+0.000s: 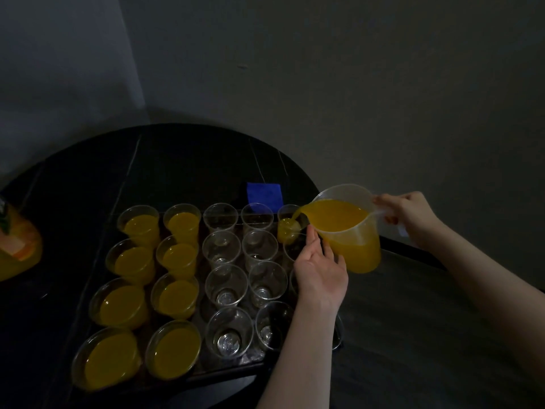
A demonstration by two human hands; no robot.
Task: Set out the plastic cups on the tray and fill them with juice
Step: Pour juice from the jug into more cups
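A dark tray (227, 371) on the black round table carries several clear plastic cups in rows. The two left columns hold orange juice (177, 295). The middle cups (226, 286) are empty. My right hand (408, 218) grips the handle of a clear pitcher (352, 231) of juice, tilted left. Juice runs from its spout into the far right cup (287, 228), which is partly filled. My left hand (320, 271) lies over the right column with its fingers straight, touching the pitcher's lower side. It hides the cups beneath it.
A yellow juice container (17, 249) stands at the table's left edge. A blue cloth (264, 193) lies just behind the tray. Grey walls close in behind the table, and the table's edge curves past the pitcher on the right.
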